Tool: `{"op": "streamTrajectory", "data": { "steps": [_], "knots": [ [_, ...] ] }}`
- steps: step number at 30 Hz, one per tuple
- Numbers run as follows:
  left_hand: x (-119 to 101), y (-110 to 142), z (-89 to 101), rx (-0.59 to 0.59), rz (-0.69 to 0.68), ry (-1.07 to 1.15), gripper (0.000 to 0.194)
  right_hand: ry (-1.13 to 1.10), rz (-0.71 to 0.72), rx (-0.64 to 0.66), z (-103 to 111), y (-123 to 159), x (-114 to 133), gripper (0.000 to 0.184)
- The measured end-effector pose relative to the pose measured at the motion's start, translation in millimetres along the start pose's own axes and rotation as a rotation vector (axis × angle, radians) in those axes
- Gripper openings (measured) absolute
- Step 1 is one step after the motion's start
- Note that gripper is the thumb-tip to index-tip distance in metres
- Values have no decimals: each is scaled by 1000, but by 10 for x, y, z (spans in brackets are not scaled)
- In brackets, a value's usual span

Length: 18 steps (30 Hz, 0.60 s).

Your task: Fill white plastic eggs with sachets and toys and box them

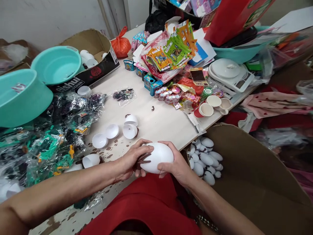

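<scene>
Head | white egg (pixel 160 159): long axis roughly left-right, brown-pronged end left | left fingers (pixel 146 149), right fingers (pixel 164 167) curled round it

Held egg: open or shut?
Looks shut: the egg shows no visible gap between the left hand and right hand. Whether fully snapped, cannot tell.

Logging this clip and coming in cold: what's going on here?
A person in red holds a white plastic-looking egg over the near edge of a table; the left hand grips the end with brown claw-like pieces, the right hand the other. Open white half shells sit on the table, beyond the left forearm. To the right, a big cardboard box holds a pile of similar eggs.
</scene>
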<state>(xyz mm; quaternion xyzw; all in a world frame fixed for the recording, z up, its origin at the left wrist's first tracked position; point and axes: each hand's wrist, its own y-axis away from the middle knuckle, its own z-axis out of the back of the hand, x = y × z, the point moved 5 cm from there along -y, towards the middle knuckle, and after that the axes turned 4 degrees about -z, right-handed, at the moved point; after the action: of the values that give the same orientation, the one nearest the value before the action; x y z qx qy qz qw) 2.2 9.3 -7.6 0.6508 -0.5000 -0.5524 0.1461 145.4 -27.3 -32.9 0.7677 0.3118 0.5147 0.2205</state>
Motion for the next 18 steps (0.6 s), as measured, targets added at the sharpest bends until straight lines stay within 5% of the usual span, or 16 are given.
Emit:
{"op": "streamTrajectory", "data": {
  "steps": [7, 11, 15, 18],
  "knots": [
    [-145, -103, 43, 118, -164, -237, 81, -229, -155, 109, 10, -79, -177, 64],
    [-118, -58, 17, 58, -254, -265, 63, -276, -173, 103, -37, -55, -170, 63],
    [40, -41, 75, -88, -196, -140, 58, -300, -231, 117, -111, -61, -254, 65],
    [77, -67, 148, -30, -79, -108, 59, -285, -250, 197, -118, -82, -298, 78]
  ]
}}
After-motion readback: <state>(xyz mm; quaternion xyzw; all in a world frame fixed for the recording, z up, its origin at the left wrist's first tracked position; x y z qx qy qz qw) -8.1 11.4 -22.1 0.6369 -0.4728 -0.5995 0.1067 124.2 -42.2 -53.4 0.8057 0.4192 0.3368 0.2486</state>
